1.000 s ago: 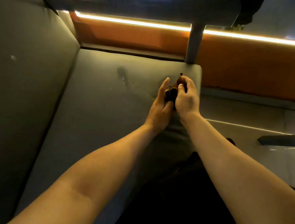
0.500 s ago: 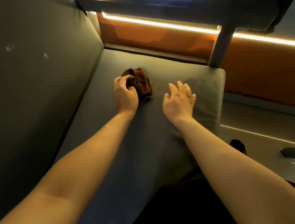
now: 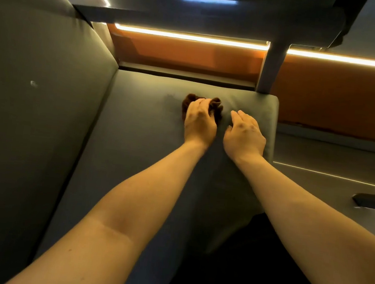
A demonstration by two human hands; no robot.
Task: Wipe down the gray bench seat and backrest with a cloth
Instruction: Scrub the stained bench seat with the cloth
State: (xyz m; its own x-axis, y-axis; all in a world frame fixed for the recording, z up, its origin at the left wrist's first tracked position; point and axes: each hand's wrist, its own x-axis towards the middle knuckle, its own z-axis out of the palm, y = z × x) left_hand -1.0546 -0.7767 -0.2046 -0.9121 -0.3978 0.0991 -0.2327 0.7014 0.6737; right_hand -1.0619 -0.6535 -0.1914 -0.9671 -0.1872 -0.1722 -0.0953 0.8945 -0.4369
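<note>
The gray bench seat (image 3: 135,135) stretches ahead of me, with its gray backrest (image 3: 33,99) rising on the left. A crumpled dark brown cloth (image 3: 216,109) lies near the seat's far end. My left hand (image 3: 200,119) grips the cloth from above with curled fingers and holds it against the seat. My right hand (image 3: 244,134) rests flat on the seat just to the right of it, fingers straight, holding nothing. A faint dark smudge (image 3: 170,97) marks the seat left of the cloth.
A gray table leg (image 3: 270,67) stands at the seat's far right corner under a dark tabletop (image 3: 209,14). An orange wall panel (image 3: 192,55) with a light strip closes the far end. Small pale spots (image 3: 33,83) dot the backrest. Floor lies to the right.
Both hands first held the cloth together near the seat's right edge. The left hand then took it left across the seat and now presses it nearer the middle; the right hand lies flat.
</note>
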